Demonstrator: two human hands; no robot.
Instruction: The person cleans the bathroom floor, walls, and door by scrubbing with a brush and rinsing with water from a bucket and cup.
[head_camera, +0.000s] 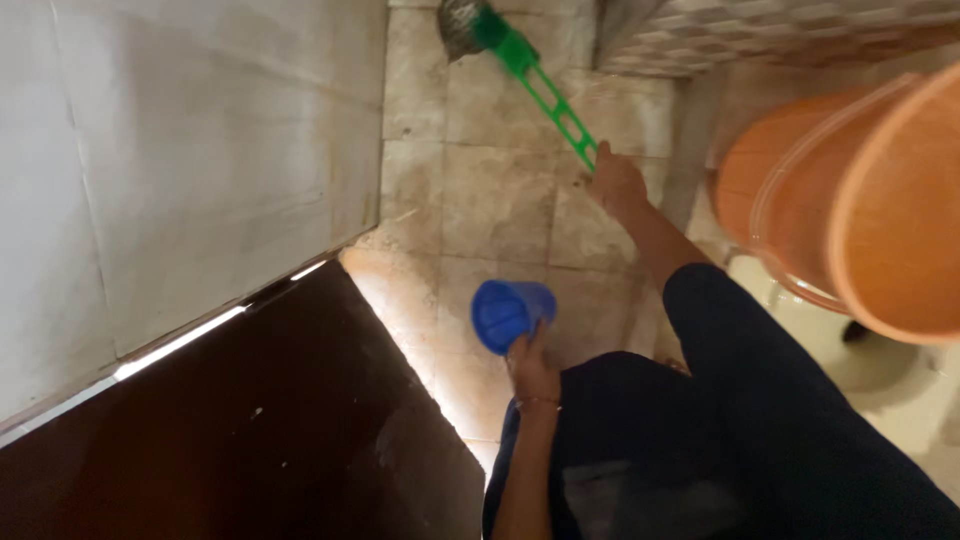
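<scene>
The right hand (615, 185) reaches forward with its grip closed around the lower end of a green plastic handle (545, 95), the handle of a brush whose dark bristle head (460, 25) meets the tiled floor (500, 200) at the top of the view. The handle slants from the hand up and to the left, and the sleeve behind the hand is dark.

The left hand (532, 368) sits lower and closer to the body, its grip wrapped around the base of a blue plastic mug (510, 312). The mug is tipped so its open mouth faces the camera; the inside looks blue and I cannot tell whether any water is in it. A thin bangle circles that wrist.

To the right, well apart from both hands, two orange plastic buckets (860, 200) stand nested or just beside each other, their contents hidden from this angle. On the left, a pale wall (180, 150) runs above a dark brown door (230, 430), with a bright strip of light along the door's edge.
</scene>
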